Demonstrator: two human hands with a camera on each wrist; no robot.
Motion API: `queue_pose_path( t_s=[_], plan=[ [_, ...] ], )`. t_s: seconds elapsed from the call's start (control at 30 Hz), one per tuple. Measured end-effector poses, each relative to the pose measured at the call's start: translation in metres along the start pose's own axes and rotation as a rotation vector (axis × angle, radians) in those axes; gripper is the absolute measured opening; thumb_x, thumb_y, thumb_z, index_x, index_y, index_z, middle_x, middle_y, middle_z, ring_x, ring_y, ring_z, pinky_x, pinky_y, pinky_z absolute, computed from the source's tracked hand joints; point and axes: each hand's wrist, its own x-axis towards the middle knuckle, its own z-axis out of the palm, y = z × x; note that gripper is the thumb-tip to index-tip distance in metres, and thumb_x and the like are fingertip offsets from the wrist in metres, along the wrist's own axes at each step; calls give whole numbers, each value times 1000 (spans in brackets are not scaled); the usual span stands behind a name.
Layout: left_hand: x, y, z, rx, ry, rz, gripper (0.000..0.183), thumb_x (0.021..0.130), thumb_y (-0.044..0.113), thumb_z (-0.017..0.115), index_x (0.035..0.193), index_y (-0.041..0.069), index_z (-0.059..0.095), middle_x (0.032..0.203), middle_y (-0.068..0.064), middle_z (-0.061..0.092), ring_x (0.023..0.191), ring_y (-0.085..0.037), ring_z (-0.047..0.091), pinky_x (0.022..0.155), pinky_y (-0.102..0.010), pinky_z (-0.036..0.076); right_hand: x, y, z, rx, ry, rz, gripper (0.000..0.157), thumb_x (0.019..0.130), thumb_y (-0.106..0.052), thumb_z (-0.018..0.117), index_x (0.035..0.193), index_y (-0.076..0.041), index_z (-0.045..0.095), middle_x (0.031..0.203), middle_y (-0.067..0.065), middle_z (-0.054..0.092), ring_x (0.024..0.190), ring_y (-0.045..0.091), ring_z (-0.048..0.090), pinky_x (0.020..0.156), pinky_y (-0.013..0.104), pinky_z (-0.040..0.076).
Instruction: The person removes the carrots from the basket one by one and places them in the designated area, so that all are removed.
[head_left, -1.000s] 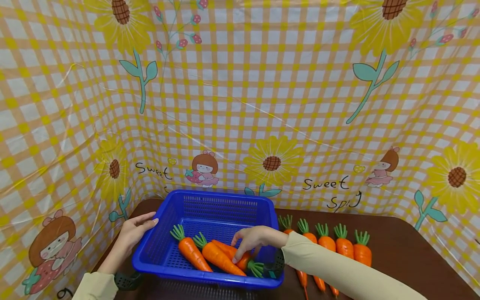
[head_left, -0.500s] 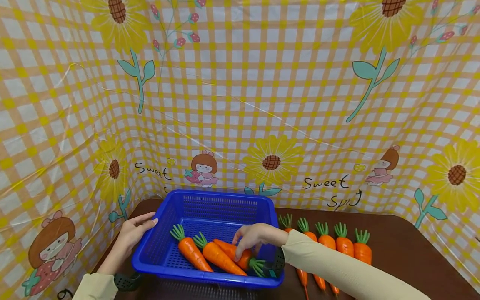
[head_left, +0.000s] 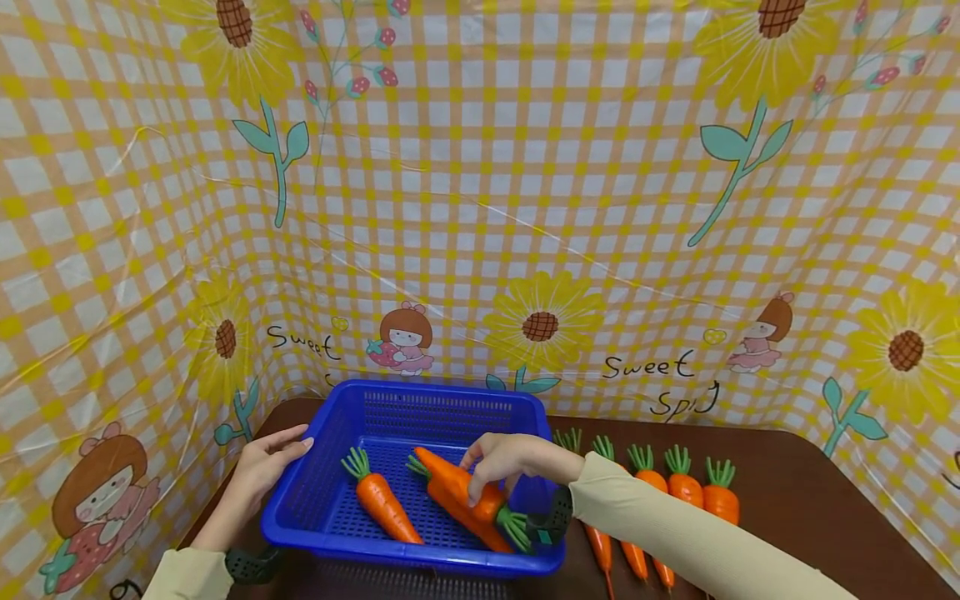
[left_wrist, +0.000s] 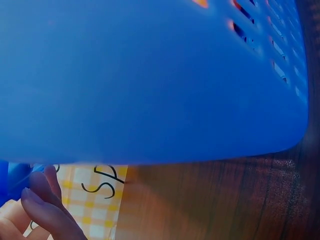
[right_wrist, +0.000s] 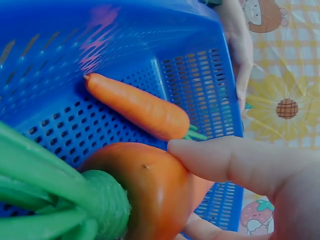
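My right hand [head_left: 497, 463] pinches an orange carrot [head_left: 448, 477] between thumb and fingers, over the blue plastic basket [head_left: 330, 546]. The held carrot's green stub leaves [right_wrist: 102, 205] point toward the right wrist. Beneath it in the head view lies a second carrot [head_left: 480, 530], partly covered. Another carrot [right_wrist: 137, 106] lies to the left on the basket's perforated floor, leaves toward the far left. Outside the basket's left side, my left hand [head_left: 262, 468] touches the rim with fairly straight fingers; the left wrist view shows its thumb [left_wrist: 47, 210] beside the rim.
Several carrots [head_left: 684, 483] lie in a row on the dark brown table [head_left: 795, 500] right of the basket, partly hidden by the right sleeve [head_left: 675, 525]. A checked sunflower cloth [head_left: 480, 208] hangs behind and along both sides.
The right hand has raised its carrot slightly, and that carrot now overlaps the one beside it. The left hand stays at the rim.
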Motion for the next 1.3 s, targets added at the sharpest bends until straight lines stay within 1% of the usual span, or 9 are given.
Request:
queue_pose_path(
  t_s=[0.13, 0.23, 0.47, 0.57, 0.67, 0.83, 0.97, 1.1, 1.3],
  plan=[
    [0, 0, 0, 7, 2, 12, 58, 91, 33, 65, 136, -1, 52, 117, -18, 67, 84, -10, 62, 70, -24, 50, -2, 0, -1, 28, 26, -21, 48, 70, -3, 75, 117, -8, 64, 99, 4, 66, 89, 20, 65, 71, 41, 57],
    [0, -1, 0, 14, 6, 5, 57, 91, 32, 65, 137, 0, 52, 119, -18, 66, 85, -10, 62, 70, -24, 50, -3, 0, -2, 33, 45, -44, 49, 69, -2, 75, 117, -8, 64, 100, 5, 65, 87, 19, 65, 72, 41, 57],
    [0, -1, 0, 8, 2, 8, 59, 91, 34, 66, 136, 0, 52, 119, -18, 66, 85, -10, 63, 70, -24, 50, -2, 1, -5, 62, 116, -82, 52, 67, -1, 76, 117, -4, 65, 99, 5, 68, 86, 17, 66, 73, 40, 57],
    [0, -1, 0, 10, 0, 7, 60, 90, 35, 66, 137, 0, 52, 120, -18, 66, 84, -10, 63, 70, -25, 51, -1, 1, -6, 66, 140, -106, 52, 65, 0, 76, 116, -5, 66, 97, 4, 68, 83, 15, 64, 70, 36, 57],
    [-1, 0, -1, 14, -2, 9, 61, 90, 36, 66, 137, 0, 51, 121, -19, 65, 85, -10, 62, 70, -25, 51, -1, 2, -7, 61, 154, -132, 52, 64, -1, 76, 115, -6, 66, 94, 3, 68, 78, 13, 63, 63, 29, 54],
    [-1, 1, -1, 15, -7, 6, 62, 90, 37, 65, 138, 0, 51, 127, -21, 61, 87, -11, 62, 70, -25, 51, -1, 2, -8, 62, 148, -162, 52, 64, -1, 76, 115, -7, 66, 93, 3, 69, 74, 12, 61, 60, 24, 50],
    [-1, 0, -1, 13, -10, -3, 62, 90, 38, 65, 138, 0, 50, 129, -22, 59, 86, -10, 62, 70, -25, 51, -2, 4, -9, 64, 154, -198, 51, 64, 0, 75, 113, -7, 65, 94, 5, 68, 79, 14, 60, 64, 26, 51],
    [-1, 0, -1, 6, -12, -8, 63, 91, 38, 65, 139, 1, 50, 130, -22, 58, 84, -10, 62, 70, -26, 52, -4, 6, -11, 55, 180, -241, 50, 63, -1, 75, 112, -7, 64, 98, 6, 67, 88, 17, 59, 69, 29, 53],
    [-3, 2, -1, 21, -8, -6, 60, 92, 36, 63, 139, 1, 49, 133, -24, 56, 89, -12, 63, 71, -25, 52, -7, 11, -14, 82, 215, -260, 56, 67, -4, 77, 121, -6, 59, 108, 9, 63, 92, 19, 59, 73, 33, 53]
  ],
)
